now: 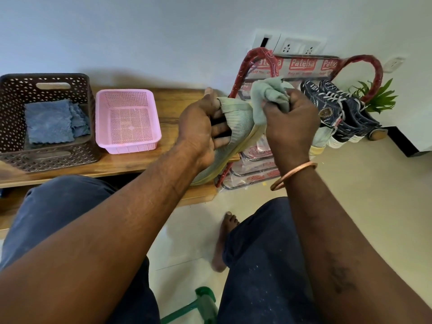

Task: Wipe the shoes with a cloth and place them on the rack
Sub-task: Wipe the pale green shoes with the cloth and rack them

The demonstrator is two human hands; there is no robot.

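My left hand [201, 127] grips a pale grey-green knit shoe [238, 122] with a yellowish sole, fingers tucked into its opening, held in the air in front of the rack. My right hand [289, 122] clutches a bunched grey-green cloth [268, 94] and presses it against the shoe's upper. The red-framed shoe rack [254, 64], still in printed plastic wrap, stands against the wall behind the shoe. On its top shelf sits a pair of dark blue sneakers [336, 111] with white laces, and a pale shoe [320, 139] shows partly behind my right hand.
A low wooden bench [149, 164] on the left carries a brown lattice basket [14, 146] with blue cloths [51, 122] and an empty pink basket [128, 146]. A green plant [378, 97] stands right of the rack. My knees and a bare foot [224, 239] are below on the tiled floor.
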